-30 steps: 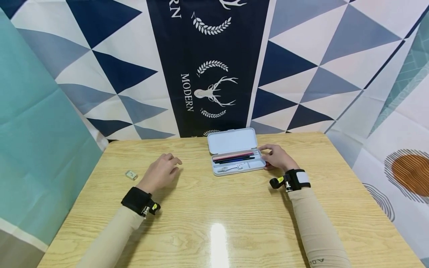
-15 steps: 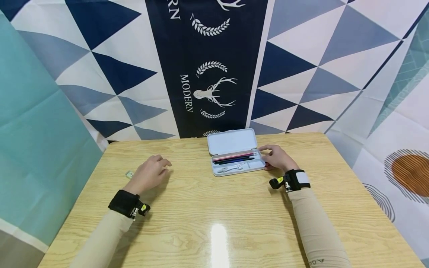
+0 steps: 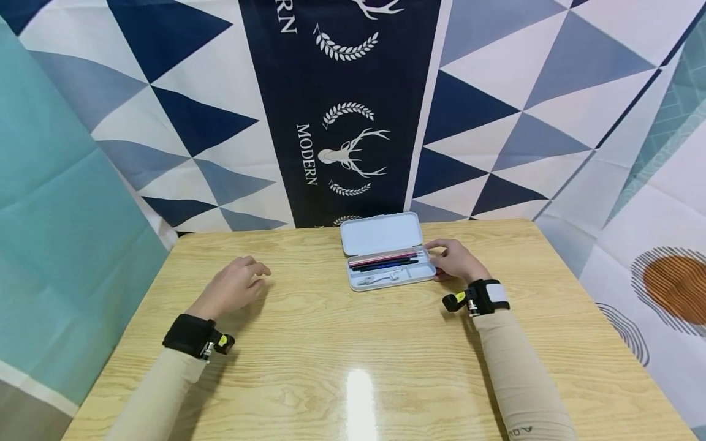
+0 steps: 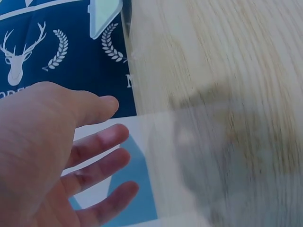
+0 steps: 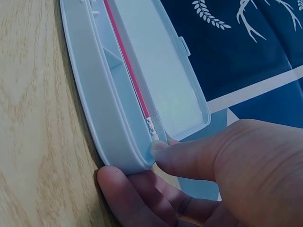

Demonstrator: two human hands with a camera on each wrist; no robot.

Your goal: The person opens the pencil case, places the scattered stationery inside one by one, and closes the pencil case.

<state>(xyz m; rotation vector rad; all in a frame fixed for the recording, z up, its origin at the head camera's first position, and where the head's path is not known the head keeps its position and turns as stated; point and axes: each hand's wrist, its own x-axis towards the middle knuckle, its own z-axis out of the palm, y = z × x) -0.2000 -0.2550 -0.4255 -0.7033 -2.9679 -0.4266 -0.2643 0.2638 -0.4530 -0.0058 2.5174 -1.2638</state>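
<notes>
A light blue pencil case lies at the table's back with its lid raised. Several pencils lie in its rear compartment, and a slim white item is in the front one. My right hand grips the case's right end. In the right wrist view its thumb is on the inner rim, beside a red pencil, and its fingers curl round the outer end. My left hand hovers over the table's left side, fingers loosely bent and apart, holding nothing.
The wooden table stretches between the two hands and toward me. Right behind it hangs a patterned cloth, close to the raised lid. A teal cloth borders the left side.
My left hand has drawn back to the left, away from the case. A small whitish block on the left, seen before, is now hidden behind that hand. The right hand stays put.
</notes>
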